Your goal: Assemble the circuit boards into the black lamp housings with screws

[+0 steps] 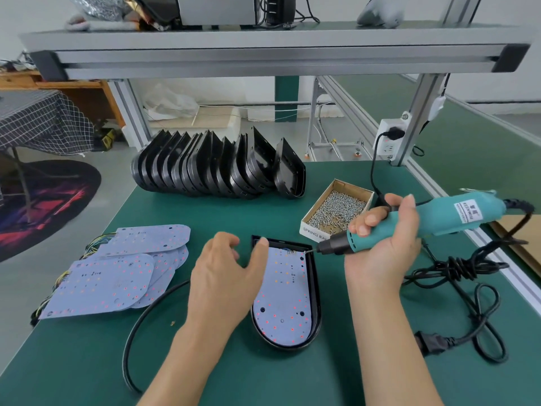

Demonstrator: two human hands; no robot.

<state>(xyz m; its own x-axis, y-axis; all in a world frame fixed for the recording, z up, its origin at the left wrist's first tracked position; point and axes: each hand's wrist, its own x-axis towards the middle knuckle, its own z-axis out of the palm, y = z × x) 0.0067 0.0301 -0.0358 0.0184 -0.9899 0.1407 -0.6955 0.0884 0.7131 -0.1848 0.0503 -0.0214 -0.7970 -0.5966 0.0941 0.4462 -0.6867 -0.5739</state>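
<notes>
Single head-worn wide-angle view, looking forward and down from close above the green worktable (87,361), both forearms entering from the bottom edge, an overhead shelf (263,39) crossing the top, floor visible at left.

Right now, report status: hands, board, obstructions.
Right hand grips electric screwdriver, bit at board's far right corner. Left hand steadies housing; circuit board seated inside. Nothing in the way.
</notes>
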